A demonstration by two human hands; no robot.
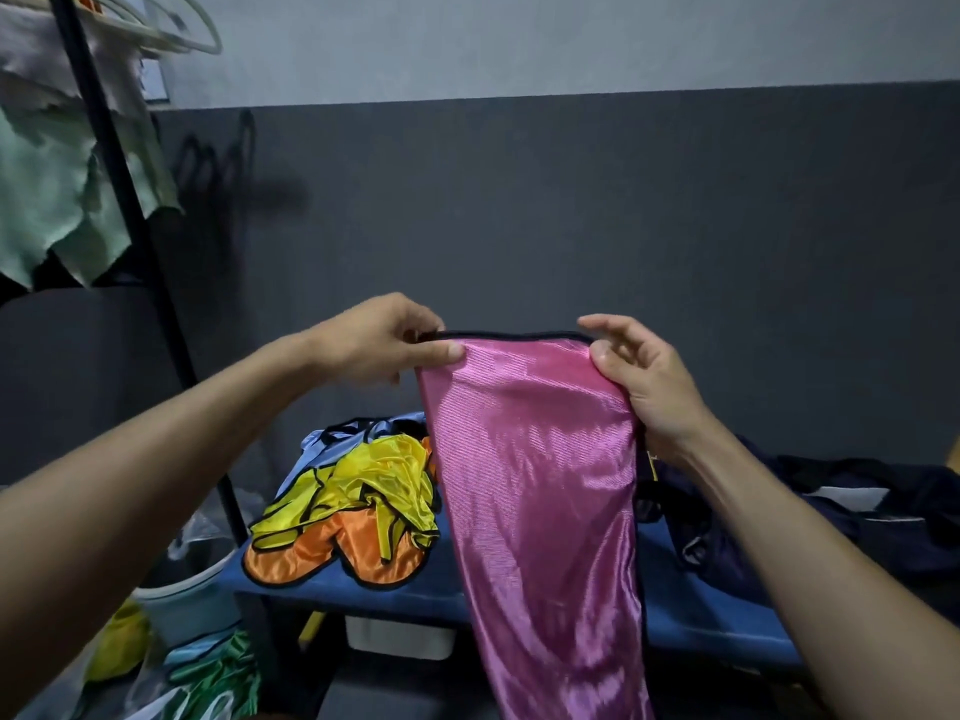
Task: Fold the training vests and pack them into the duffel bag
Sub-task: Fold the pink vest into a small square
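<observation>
A pink training vest hangs in mid-air in front of the person, long axis running top to bottom and leaning slightly toward the lower right, its black-trimmed upper edge stretched level between the two hands. The left hand pinches the left end of that edge between thumb and curled fingers; the right hand pinches the right end, thumb in front, fingers loosely bent behind the cloth. The vest's lower end drops past the front of a blue worktop. On the worktop's left part lies a loose heap of vests: yellow vests on top of orange vests, with a pale blue vest behind. On its right part lies a dark navy duffel bag, crumpled. A white tub sits beneath the worktop. At the left stands a black rack carrying pale green cloths and hangers. The wall behind is dark grey below and lighter grey above.
</observation>
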